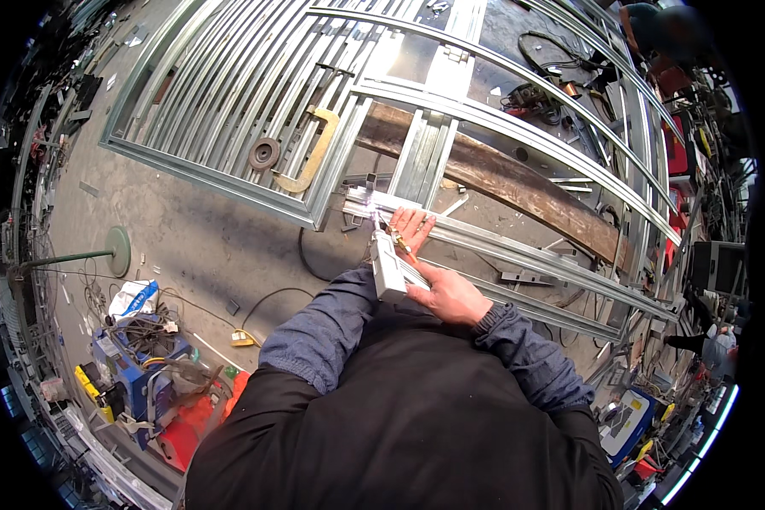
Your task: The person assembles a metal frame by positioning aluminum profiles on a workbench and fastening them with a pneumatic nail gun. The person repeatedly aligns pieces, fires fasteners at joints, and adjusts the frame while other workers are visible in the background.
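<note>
Glare is whitening the long silver metal bars (450, 72); a small violet-white glow (371, 209) is shining near centre. Fisheye distortion is bending straight edges, black vignetting is masking the corners, and rim details are blurring.

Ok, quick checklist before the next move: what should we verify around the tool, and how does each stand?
1. Tool held: ok, the right grip is on the light-grey tool.
2. Tip at the metal rail: ok, bright glow shows at the rail's left end.
3. Left grip well clear of the glow: not ok, it rests bare on the rail close by.
4. Yellow clamp tight: cannot tell.
5. Any tool lead unsnagged: cannot tell, none clearly visible.
</note>
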A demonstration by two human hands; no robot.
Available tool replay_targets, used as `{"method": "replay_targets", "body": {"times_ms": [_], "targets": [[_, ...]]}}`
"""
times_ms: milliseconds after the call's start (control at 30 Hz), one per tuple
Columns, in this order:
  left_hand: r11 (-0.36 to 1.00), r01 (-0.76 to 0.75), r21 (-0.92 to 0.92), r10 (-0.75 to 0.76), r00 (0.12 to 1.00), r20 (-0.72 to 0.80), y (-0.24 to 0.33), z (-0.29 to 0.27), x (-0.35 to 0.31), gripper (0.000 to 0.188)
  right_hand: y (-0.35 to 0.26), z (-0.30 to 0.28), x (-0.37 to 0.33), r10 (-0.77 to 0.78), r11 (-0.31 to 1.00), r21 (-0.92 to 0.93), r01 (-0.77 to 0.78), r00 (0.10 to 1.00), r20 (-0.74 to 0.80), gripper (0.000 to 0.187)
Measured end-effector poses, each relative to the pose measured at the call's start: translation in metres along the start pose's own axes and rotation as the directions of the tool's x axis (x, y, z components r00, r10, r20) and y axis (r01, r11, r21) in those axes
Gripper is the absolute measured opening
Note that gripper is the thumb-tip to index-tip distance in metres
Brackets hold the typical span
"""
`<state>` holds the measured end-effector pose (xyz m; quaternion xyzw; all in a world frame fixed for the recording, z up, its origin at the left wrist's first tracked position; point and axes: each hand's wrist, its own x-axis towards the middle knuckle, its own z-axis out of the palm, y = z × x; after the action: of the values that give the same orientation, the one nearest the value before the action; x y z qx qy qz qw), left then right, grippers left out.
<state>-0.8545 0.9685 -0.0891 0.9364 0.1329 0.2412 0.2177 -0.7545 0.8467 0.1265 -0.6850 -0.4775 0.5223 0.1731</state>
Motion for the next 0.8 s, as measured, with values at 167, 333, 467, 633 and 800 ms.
{"method": "replay_targets", "body": {"times_ms": [167, 333, 467, 633, 800], "targets": [[1.0, -0.011, 0.015, 0.011, 1.0, -0.016, -0.001, 0.0, 0.0, 0.068, -0.006, -0.004, -0.002, 0.034, 0.999, -0.018, -0.034, 0.999, 0.015, 0.07], [0.999, -0.031, 0.029, 0.032, 0.999, -0.04, -0.001, 0.004, 0.0, 0.069, 0.0, -0.003, -0.003, 0.018, 1.0, -0.012, -0.018, 1.0, 0.011, 0.071], [0.996, -0.056, 0.065, 0.06, 0.997, -0.049, -0.01, 0.013, -0.004, 0.076, -0.003, -0.005, -0.004, 0.02, 1.0, -0.02, -0.02, 1.0, 0.024, 0.072], [0.998, -0.029, 0.064, 0.031, 0.999, -0.027, -0.003, -0.003, 0.001, 0.069, -0.001, -0.004, -0.003, 0.026, 0.999, -0.022, -0.026, 0.999, 0.025, 0.073], [0.995, -0.053, 0.088, 0.052, 0.998, 0.02, -0.001, -0.012, 0.005, 0.069, 0.001, 0.002, -0.005, 0.027, 0.999, 0.028, -0.028, 0.999, 0.033, 0.071]]}}
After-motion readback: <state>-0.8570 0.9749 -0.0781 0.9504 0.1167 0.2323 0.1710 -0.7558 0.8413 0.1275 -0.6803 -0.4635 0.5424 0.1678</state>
